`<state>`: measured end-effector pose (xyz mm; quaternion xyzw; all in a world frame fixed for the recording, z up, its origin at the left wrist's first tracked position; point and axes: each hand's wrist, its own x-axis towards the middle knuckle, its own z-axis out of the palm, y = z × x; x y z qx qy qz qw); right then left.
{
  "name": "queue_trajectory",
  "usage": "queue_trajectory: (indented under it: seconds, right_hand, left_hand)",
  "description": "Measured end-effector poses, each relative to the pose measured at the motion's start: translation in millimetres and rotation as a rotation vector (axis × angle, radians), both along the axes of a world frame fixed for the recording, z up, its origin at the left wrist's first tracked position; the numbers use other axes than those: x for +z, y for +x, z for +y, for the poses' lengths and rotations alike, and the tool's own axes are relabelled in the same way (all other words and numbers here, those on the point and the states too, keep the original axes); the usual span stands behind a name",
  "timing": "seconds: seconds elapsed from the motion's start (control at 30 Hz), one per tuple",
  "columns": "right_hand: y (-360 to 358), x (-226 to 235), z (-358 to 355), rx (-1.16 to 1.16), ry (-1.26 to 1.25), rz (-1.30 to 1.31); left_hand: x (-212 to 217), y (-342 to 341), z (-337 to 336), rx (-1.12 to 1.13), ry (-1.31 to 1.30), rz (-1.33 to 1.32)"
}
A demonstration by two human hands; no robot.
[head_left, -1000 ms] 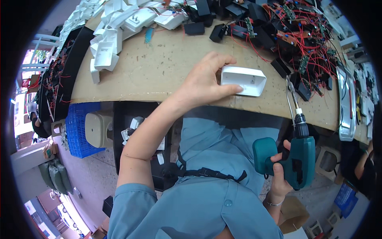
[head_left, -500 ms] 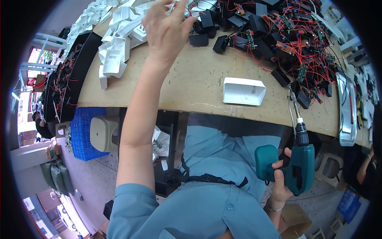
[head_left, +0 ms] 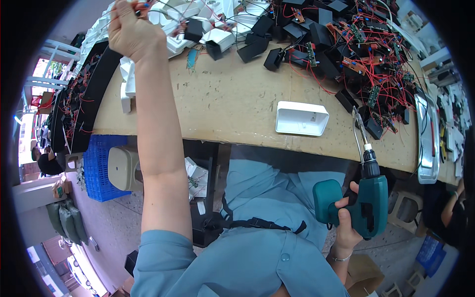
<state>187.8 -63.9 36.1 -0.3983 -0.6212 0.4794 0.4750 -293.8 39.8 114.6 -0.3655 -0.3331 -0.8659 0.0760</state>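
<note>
My left hand (head_left: 134, 33) is raised over the far left of the table, its fingers closed on a wired circuit board (head_left: 141, 10), only a small bit of which shows. Dark wires run from it to the right, toward a black box (head_left: 193, 30) that looks blurred. In my right hand (head_left: 348, 228) is a teal cordless screwdriver (head_left: 372, 208), gripped by the handle, its long bit pointing away over the table's front edge. A white rectangular box (head_left: 302, 119) lies open side up on the table, left of the bit's tip.
A heap of black boxes, red wires and circuit boards (head_left: 354, 64) covers the far right. White plastic housings (head_left: 217, 39) are piled at the back. On the left stands a black bin (head_left: 89, 94) of wired parts; a metal tray (head_left: 428, 143) sits at the right edge.
My left hand has swung left from the piles and its fingers have closed on the wired board. Black boxes and wires trail leftward behind it. The screwdriver has barely shifted.
</note>
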Motion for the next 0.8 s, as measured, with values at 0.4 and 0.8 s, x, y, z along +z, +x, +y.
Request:
queue_trajectory:
  seconds: [0.4, 0.8]
  right_hand:
    - [-14.3, -9.9, 11.4, 0.112, -0.175, 0.305]
    - [-75.5, -34.8, 43.3, 0.316, -0.412, 0.704]
  left_hand:
    - [-35.6, 61.0, -55.2, -0.305, -0.368, 0.004]
    - [-47.7, 163.3, -90.2, -0.550, -0.892, 0.932]
